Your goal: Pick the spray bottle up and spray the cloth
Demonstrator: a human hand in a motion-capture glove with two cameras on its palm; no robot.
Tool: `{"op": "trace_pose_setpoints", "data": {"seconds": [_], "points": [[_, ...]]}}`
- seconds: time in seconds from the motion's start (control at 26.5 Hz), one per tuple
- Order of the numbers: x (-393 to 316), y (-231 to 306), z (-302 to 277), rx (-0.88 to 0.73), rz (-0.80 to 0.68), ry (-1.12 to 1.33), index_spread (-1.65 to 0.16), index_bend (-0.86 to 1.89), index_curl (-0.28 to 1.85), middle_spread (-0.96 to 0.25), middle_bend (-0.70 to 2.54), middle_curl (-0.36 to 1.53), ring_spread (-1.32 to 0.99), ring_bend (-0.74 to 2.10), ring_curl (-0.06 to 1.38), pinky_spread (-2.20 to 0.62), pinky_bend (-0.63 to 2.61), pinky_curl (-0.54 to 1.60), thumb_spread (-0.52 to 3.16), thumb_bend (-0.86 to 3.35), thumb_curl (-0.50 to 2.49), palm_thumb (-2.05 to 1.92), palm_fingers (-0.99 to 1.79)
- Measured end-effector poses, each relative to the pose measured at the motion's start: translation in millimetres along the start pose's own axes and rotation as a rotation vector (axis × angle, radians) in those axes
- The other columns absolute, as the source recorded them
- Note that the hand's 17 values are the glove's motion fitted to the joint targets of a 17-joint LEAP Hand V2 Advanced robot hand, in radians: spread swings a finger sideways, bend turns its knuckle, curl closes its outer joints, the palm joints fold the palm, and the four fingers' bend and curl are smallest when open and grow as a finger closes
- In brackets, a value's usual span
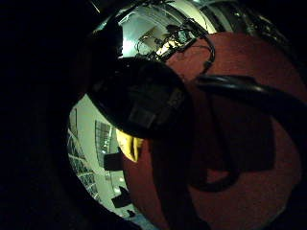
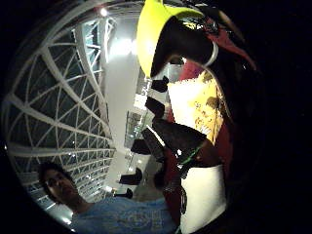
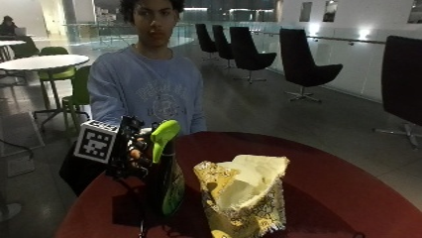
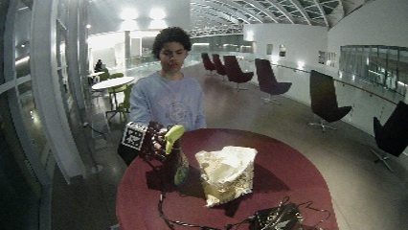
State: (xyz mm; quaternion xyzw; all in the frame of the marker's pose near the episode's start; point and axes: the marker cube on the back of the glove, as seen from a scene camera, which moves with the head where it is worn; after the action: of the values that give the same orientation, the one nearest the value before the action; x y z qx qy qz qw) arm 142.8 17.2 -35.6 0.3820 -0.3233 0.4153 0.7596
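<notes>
Outside view: the hand [image 3: 131, 151] grasps the spray bottle [image 3: 163, 181] beside the yellow cloth [image 3: 245, 196]; its label is unreadable.

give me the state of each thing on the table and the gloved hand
spray bottle: upright on the red table, green nozzle on top, held at the neck
cloth: yellow, bunched and standing up beside the bottle, apart from it
right hand: gloved, fingers curled round the bottle's neck

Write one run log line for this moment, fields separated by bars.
right hand: grips spray bottle at neck | bottle: upright on red table | cloth: beside bottle | spray: not seen
</notes>
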Motion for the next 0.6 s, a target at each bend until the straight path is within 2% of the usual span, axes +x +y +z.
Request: {"op": "trace_pose_setpoints", "data": {"seconds": [0.3, 0.6], "points": [[2, -34, 19, 0.137, 0.069, -0.019, -0.36, 0.10, 0.18, 0.00, 0.32, 0.38, 0.03, 0.42, 0.32, 0.15, 0.38, 0.35, 1.04, -0.02, 0.26, 0.52, 0.53], [18, -28, 35, 0.149, 0.011, -0.008, -0.34, 0.10, 0.19, -0.02, 0.37, 0.40, 0.01, 0.43, 0.32, 0.15, 0.32, 0.34, 1.04, -0.02, 0.27, 0.54, 0.59]]}}
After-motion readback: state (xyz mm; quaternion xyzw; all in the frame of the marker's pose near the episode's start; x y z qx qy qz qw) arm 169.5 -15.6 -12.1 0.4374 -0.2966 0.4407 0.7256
